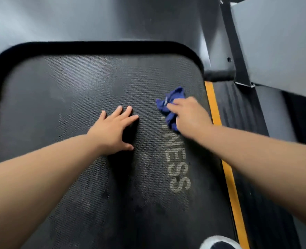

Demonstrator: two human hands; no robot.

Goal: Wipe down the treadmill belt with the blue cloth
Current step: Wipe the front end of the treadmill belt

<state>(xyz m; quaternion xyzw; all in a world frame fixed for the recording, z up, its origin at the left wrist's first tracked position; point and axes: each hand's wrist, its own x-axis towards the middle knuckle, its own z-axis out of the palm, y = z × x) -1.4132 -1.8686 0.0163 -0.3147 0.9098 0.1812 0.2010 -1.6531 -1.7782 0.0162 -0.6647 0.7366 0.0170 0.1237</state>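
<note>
Belt: the dark, textured belt (77, 90) fills the middle of your view. Its far end is rounded under a black rim.
Cloth: the blue cloth (173, 95) lies crumpled on the belt near the far right corner. It is just inside the yellow stripe (229, 169) and sits at the far end of the pale lettering (175, 168).
Right grip: your right grip (190, 116) is clamped on the cloth, with the fingers curled over it from the right and the forefinger laid across its top. Folds of cloth bunch out past your fingertips on the far side and again on the left, below the knuckles.
Left grip: your left grip (112, 130) lies flat on the belt, palm down, fingers straight and spread, holding nothing. It is left of the cloth and apart from it, with bare belt between them.
Lettering: you can read "NESS" along the belt's right side. The letters beyond that are covered by the cloth and your right grip.
Rail: a dark ribbed rail (247, 141) runs just outside the stripe.
Cover: a grey cover (94, 24) stands past the belt's far end.
Post: a black post (234, 51) rises at the upper right.
Shoe: the toe of a shoe (220, 243) shows at the bottom edge, beside the stripe.
</note>
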